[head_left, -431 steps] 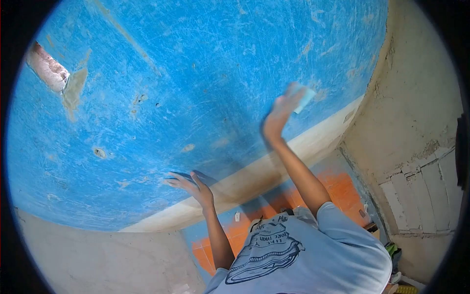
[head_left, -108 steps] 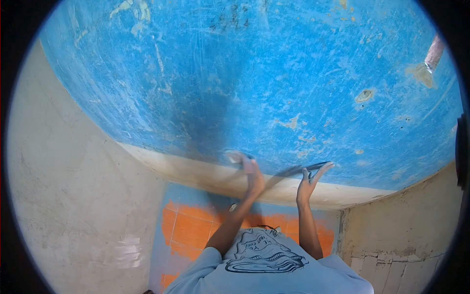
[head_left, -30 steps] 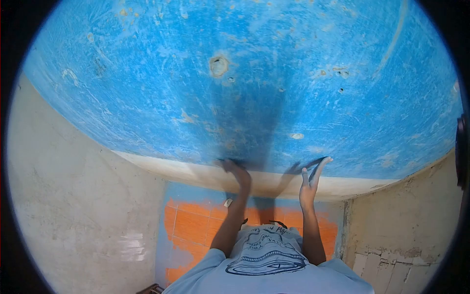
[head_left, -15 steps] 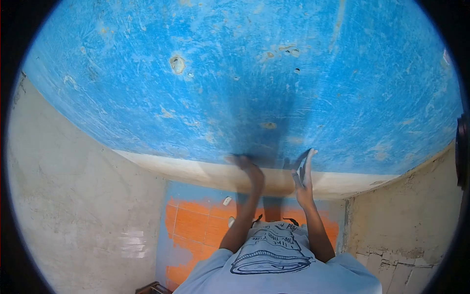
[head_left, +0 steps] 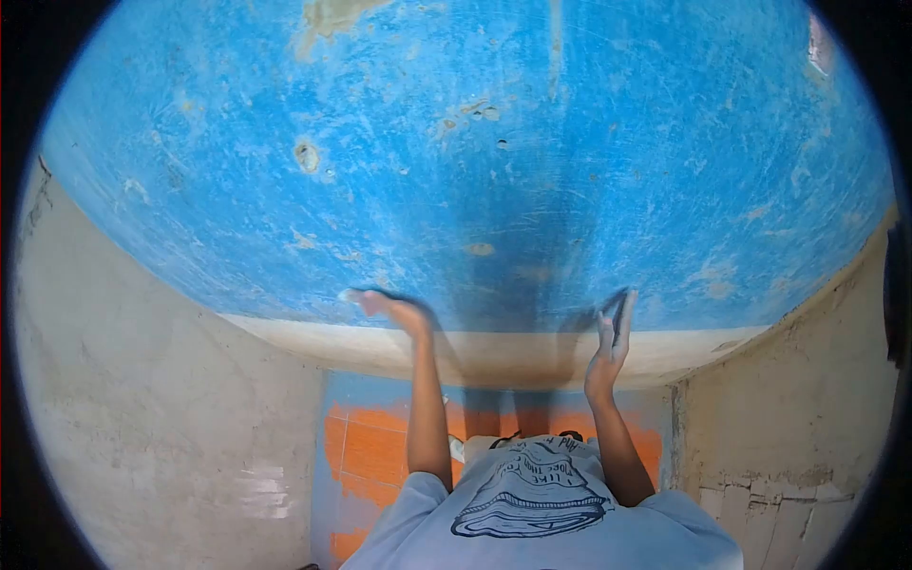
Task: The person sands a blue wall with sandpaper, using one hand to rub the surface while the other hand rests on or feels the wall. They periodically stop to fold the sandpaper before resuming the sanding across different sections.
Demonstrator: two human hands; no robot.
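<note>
My left hand (head_left: pixel 385 306) is bent at the wrist, against or very near the lower part of a scuffed blue wall (head_left: pixel 456 204). Its fingers point left and are blurred by motion, with a pale tip. I cannot make out whether anything is in it. To the right, my right hand (head_left: pixel 615 332) is raised at the same wall, fingers straight and pointing up, the thumb apart from them. It looks whitish, as if dusty, and holds nothing I can see. Both hands are just above a cream band (head_left: pixel 494 353) along the wall's base.
Bare grey plaster walls stand at the left (head_left: pixel 171 380) and right (head_left: pixel 788 399). Below lies an orange tiled floor (head_left: pixel 375 446) edged with grey-blue. The blue wall has a chipped hole (head_left: pixel 307 158) and several patches. A dark object (head_left: pixel 896 294) sits at the right edge.
My left hand has swept left along the lower wall. My right hand has shifted slightly right, still upright. The view has turned a little to the right and up.
</note>
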